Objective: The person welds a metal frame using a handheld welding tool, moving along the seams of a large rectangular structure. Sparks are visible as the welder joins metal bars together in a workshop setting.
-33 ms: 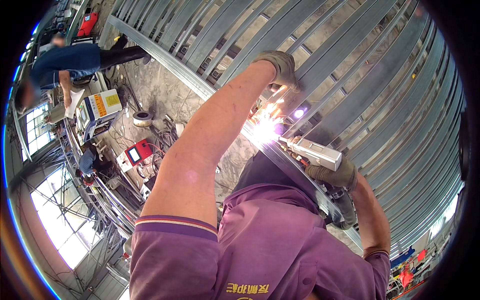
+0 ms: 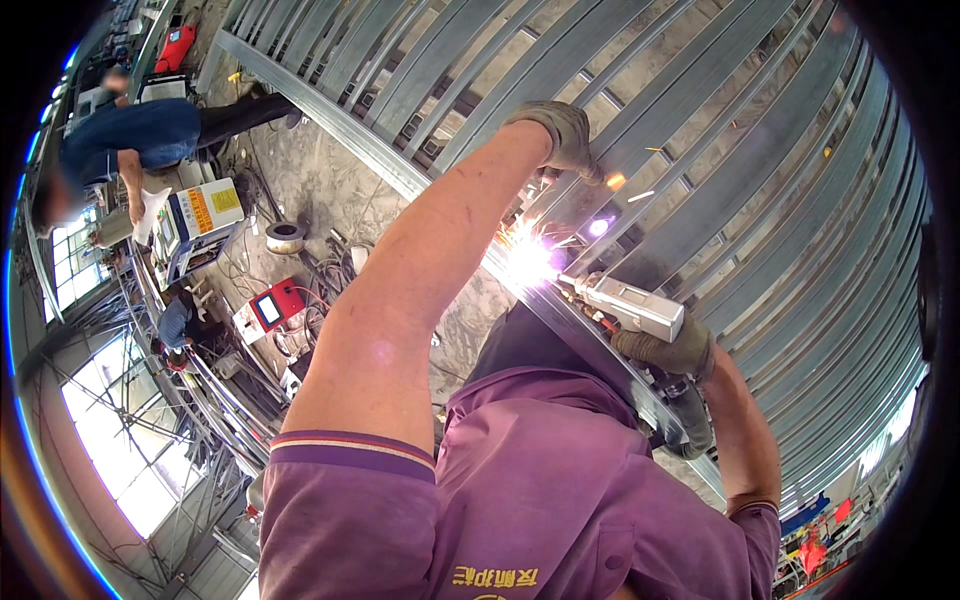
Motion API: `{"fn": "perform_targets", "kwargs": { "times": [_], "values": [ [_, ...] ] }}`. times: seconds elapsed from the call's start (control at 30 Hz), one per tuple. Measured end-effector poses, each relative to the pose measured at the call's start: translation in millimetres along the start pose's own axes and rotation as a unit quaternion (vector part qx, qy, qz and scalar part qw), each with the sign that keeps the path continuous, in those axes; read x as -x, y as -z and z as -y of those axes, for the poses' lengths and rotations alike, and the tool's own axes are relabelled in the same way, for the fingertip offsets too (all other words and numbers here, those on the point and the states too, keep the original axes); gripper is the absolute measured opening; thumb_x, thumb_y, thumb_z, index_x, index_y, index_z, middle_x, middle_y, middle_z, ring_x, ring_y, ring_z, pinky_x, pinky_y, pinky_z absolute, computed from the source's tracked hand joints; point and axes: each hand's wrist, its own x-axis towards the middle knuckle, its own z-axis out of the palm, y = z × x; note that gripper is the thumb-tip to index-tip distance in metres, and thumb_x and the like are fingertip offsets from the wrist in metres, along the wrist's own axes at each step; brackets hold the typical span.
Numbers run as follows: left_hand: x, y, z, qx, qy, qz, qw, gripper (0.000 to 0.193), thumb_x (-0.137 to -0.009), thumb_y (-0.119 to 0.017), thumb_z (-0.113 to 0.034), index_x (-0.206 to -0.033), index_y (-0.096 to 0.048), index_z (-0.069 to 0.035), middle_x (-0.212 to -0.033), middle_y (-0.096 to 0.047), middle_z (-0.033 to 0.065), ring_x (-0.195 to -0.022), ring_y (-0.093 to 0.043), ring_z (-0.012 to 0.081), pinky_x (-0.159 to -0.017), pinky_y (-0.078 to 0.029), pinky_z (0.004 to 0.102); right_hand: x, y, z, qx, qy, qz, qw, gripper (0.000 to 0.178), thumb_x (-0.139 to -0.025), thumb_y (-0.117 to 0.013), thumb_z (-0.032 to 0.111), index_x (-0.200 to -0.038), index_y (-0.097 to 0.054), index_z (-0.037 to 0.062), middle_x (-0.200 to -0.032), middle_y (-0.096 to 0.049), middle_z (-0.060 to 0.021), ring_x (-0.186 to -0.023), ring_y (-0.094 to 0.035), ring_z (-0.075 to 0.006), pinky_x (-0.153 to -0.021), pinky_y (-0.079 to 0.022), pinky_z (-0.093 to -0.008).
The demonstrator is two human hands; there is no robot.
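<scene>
My right hand (image 2: pixel 665 350), in a greyish work glove, is closed around a welding torch (image 2: pixel 632 304) with a boxy silver body. The torch's tip points left at a bright weld glare with sparks, where slats meet the long edge rail (image 2: pixel 590 335) of a grey metal frame. Up and left of the glare, my gloved left hand (image 2: pixel 560 138) lies on a metal slat (image 2: pixel 530 85), its fingers bent down around the edge. The glare hides the joint itself.
Parallel slats (image 2: pixel 800 110) fill the right side. On the floor at left are a wire spool (image 2: pixel 286 237), a red-framed box with a screen (image 2: pixel 275 305), loose cables and a white-and-blue machine (image 2: pixel 207 212). A person in blue (image 2: pixel 140 135) stands beside it; another (image 2: pixel 178 325) is farther off.
The spark spray has changed shape, with a few bright streaks now flying right of my left hand. Both hands and the torch stay in place.
</scene>
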Motion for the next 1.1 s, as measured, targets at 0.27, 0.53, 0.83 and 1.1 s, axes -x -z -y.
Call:
{"fn": "perform_targets", "kwargs": {
  "times": [0.27, 0.53, 0.83, 1.1],
  "values": [
    [-3, -3, 5, 0.029, 0.008, 0.006, 1.000, 0.053, -0.089, -0.091, -0.056, -0.084, -0.081, -0.003, -0.080, -0.080, 0.0089, -0.072, -0.076, 0.0244, -0.071, -0.062, 0.0429, 2, 1, 3, 0.025, -0.036, -0.012, 0.999, 0.063, -0.095, -0.096, 0.029, -0.149, -0.073, 0.0058, -0.126, -0.083, -0.0071, -0.110, -0.073, -0.0145, -0.095, -0.059, -0.0317],
    [-3, -3, 7, 0.043, 0.017, 0.008, 0.999, 0.053, -0.088, -0.091, -0.055, -0.083, -0.080, -0.004, -0.080, -0.079, 0.0073, -0.073, -0.076, 0.0235, -0.072, -0.061, 0.0415, 5, 2, 10, 0.020, -0.089, -0.015, 0.996, 0.065, -0.094, -0.098, 0.032, -0.148, -0.073, 0.0066, -0.121, -0.084, -0.0055, -0.106, -0.073, -0.0132, -0.090, -0.060, -0.0311],
    [-3, 7, 10, 0.001, 0.008, 0.002, 1.000, 0.049, -0.090, -0.090, -0.055, -0.090, -0.085, -0.007, -0.084, -0.082, 0.0072, -0.074, -0.078, 0.0237, -0.075, -0.063, 0.0410, 11, -14, -4, 0.061, -0.020, -0.065, 0.996, 0.053, -0.101, -0.089, 0.024, -0.148, -0.074, 0.0070, -0.114, -0.080, -0.0013, -0.100, -0.071, -0.0116, -0.086, -0.059, -0.0317],
    [-6, 9, 10, -0.040, -0.007, 0.010, 0.999, 0.054, -0.090, -0.088, -0.059, -0.096, -0.087, -0.005, -0.083, -0.083, 0.0058, -0.077, -0.079, 0.0241, -0.080, -0.065, 0.0434, 13, -11, -22, 0.057, 0.023, -0.081, 0.995, 0.051, -0.096, -0.095, 0.037, -0.131, -0.080, 0.0024, -0.111, -0.086, -0.0139, -0.101, -0.077, -0.0168, -0.089, -0.062, -0.0367]
  ]
}}
